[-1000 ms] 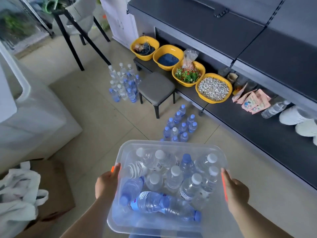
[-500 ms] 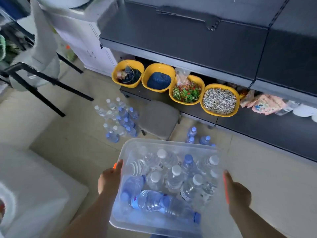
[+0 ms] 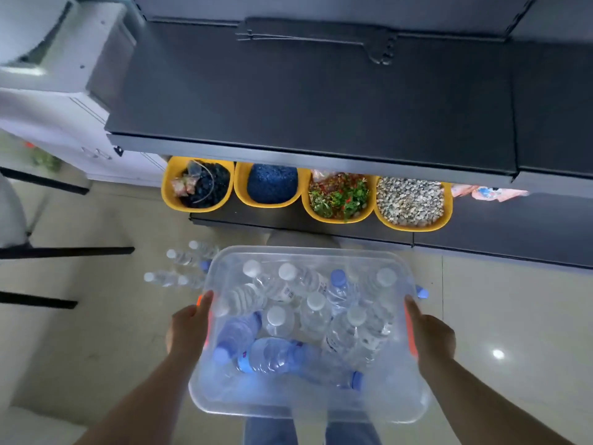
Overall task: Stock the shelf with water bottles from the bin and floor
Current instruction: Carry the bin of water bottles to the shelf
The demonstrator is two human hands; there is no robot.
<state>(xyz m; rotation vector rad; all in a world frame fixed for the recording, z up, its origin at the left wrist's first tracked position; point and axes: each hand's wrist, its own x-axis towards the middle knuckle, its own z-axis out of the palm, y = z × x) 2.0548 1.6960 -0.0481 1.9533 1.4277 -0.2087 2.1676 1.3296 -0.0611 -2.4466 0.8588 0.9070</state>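
Note:
I carry a clear plastic bin (image 3: 308,403) in front of my body, above the floor. It holds several water bottles (image 3: 279,354) with white and blue caps, some upright, some lying flat. My left hand (image 3: 187,329) grips the bin's left side at its orange handle, and my right hand (image 3: 428,334) grips the right side. A wide dark shelf (image 3: 305,101) with a bare top stretches straight ahead. More bottles (image 3: 184,268) stand on the floor to the bin's left; the bin hides part of that group.
Several yellow bowls (image 3: 414,203) of pebbles, greenery and dark items sit on the lower shelf (image 3: 513,232). A grey stool (image 3: 301,240) peeks out just beyond the bin. A white cabinet (image 3: 57,101) stands at the left, with black chair legs (image 3: 67,252) low on the left.
I have stepped closer to the shelf with the bin in both hands. The view has tilted up, so the shelf top fills more of it and the floor bottles have slid behind the bin.

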